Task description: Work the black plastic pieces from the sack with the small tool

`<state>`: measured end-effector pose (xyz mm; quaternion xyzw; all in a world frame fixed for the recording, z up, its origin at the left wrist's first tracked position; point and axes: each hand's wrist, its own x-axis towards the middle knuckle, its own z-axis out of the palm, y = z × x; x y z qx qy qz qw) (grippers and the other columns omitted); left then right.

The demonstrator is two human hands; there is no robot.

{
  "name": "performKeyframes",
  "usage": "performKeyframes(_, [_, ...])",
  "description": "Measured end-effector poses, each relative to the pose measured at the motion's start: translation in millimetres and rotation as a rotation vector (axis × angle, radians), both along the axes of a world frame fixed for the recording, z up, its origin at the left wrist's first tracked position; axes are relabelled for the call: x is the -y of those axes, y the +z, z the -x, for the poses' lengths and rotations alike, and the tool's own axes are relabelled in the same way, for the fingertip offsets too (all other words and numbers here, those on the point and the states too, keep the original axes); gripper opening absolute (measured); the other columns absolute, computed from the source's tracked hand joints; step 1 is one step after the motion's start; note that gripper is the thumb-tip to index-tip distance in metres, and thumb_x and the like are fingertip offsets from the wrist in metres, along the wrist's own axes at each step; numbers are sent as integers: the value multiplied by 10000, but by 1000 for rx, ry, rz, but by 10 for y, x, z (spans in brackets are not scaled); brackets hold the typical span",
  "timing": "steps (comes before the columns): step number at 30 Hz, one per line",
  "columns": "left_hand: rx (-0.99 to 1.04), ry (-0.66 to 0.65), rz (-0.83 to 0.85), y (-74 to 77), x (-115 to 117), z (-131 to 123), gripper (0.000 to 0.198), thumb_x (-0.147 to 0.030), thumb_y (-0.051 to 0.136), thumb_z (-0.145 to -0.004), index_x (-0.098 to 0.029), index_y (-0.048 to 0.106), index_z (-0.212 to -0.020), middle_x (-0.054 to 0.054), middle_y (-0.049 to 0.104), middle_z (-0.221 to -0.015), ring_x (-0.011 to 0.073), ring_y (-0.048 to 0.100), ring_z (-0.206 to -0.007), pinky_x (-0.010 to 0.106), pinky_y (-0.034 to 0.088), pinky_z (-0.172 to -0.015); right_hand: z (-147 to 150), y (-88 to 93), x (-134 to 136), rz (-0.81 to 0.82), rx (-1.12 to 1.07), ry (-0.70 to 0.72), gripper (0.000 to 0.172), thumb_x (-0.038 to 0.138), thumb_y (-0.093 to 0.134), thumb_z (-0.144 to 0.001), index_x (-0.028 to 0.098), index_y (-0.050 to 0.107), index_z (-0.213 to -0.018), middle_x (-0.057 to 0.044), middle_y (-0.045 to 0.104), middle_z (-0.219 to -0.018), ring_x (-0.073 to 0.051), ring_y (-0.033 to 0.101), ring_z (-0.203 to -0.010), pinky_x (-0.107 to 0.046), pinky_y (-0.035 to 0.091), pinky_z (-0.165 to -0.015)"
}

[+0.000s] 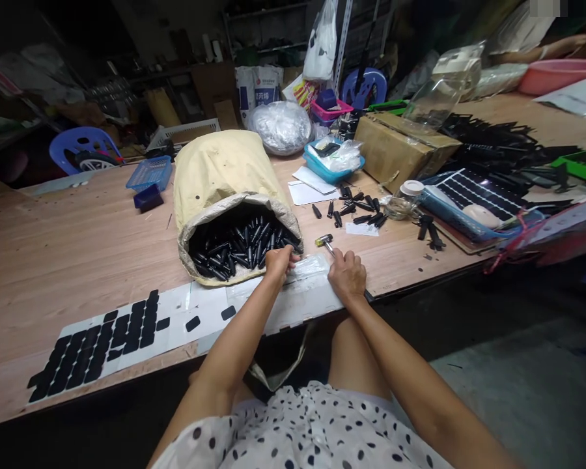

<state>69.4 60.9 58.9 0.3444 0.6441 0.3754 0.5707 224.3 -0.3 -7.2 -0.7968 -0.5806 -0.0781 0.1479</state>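
My left hand is closed at the mouth of a yellow sack that lies on its side, full of black cylindrical parts; what the fingers hold is hidden. My right hand is closed round the handle of a small hammer, whose yellow and metal head lies on the table just beyond the knuckles. Between the hands lies a small clear plastic bag. A white backing sheet with black adhesive pads stretches along the table's front edge to the left.
Several loose black parts lie right of the sack. Behind them stand a cardboard box, a blue tray and a clear jar. Blue baskets sit at the back left. Another person's arm shows far right.
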Motion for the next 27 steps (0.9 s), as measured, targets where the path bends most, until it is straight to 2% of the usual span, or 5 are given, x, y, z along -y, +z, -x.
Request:
performKeyframes(6, [104, 213, 107, -9, -119, -372, 222, -228, 662, -783, -162, 556, -599, 40, 623, -496, 128, 580, -414, 180, 312, -371, 31, -2, 10, -13, 8, -6, 373, 183, 453, -937, 177, 639, -1260, -138, 583, -985, -268, 504, -921, -338, 355, -680])
performKeyframes(11, [96, 295, 67, -31, -58, -459, 189, -230, 639, -810, -179, 535, -661, -52, 526, -484, 79, 501, -391, 170, 301, -390, 36, 14, 14, -13, 5, 0, 374, 184, 451, -934, 173, 641, -1257, -142, 579, -980, -273, 497, -915, -348, 358, -688])
performKeyframes(15, [-96, 112, -223, -97, 190, -80, 131, -249, 688, -716, -196, 582, -772, -70, 568, -598, 86, 532, -490, 185, 391, -480, 34, 11, 11, -16, -4, 2, 361, 198, 457, -932, 179, 636, -1245, -141, 567, -985, -275, 482, -926, -349, 357, -698])
performKeyframes(21, [-716, -356, -536, -295, 719, 712, 100, -225, 671, -728, -235, 651, -826, -38, 645, -701, 149, 604, -665, 260, 467, -686, 35, 10, 10, 10, -5, -8, 374, 205, 453, -939, 177, 617, -1274, -146, 564, -1013, -278, 482, -947, -345, 358, -712])
performKeyframes(27, [-897, -549, -692, -632, 843, 847, 219, -258, 664, -860, -256, 746, -1063, 38, 653, -852, 225, 610, -887, 345, 489, -835, -19, 44, -27, 20, -56, -1, 384, 211, 449, -947, 180, 627, -1285, -145, 565, -1013, -277, 491, -953, -338, 367, -718])
